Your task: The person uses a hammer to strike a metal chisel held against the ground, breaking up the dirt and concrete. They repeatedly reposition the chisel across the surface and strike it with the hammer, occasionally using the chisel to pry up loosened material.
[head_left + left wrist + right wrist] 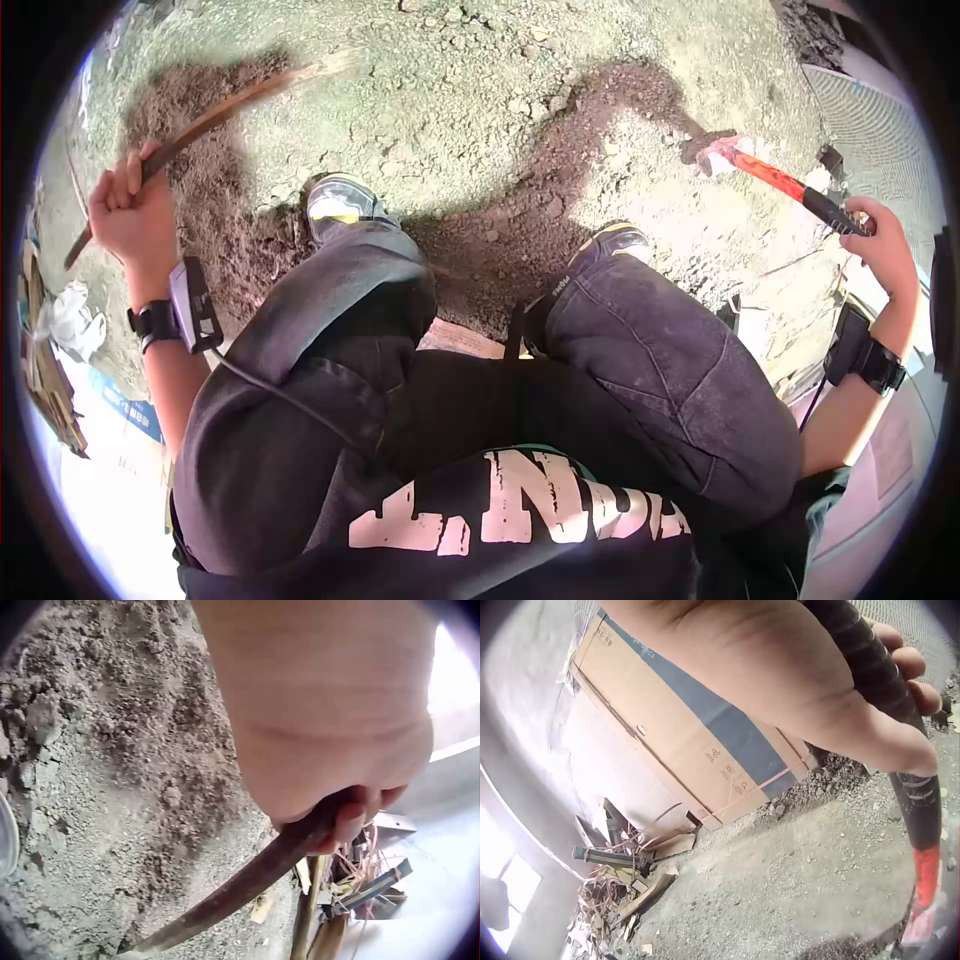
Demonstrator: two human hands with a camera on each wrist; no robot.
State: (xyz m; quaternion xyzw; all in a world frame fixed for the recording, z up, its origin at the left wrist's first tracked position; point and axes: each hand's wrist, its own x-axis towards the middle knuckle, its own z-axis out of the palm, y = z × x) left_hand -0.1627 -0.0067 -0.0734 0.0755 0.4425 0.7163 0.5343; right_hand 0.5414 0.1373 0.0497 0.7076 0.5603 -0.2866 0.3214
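My left hand (130,215) grips a long, slightly curved brown bar (215,115), fingers curled round it near one end. The bar's far end blurs and pales over the ground; in the left wrist view the bar (240,889) slants down from the fist toward the soil. At the right, my right hand (885,250) holds what looks like a hammer (770,175) by its black ribbed grip. Its shaft is orange-red, and the dusty head lies over the ground at the edge of a dark soil strip. In the right wrist view the grip (915,802) passes under the thumb.
Dark loose soil (510,245) runs across pale, crumbly ground (420,120). Both shoes, one of them here (340,205), stand between the hands. Scrap wood (649,896) and a large cardboard box (705,742) are beyond, by a wall. White crumpled plastic (75,320) lies at the left.
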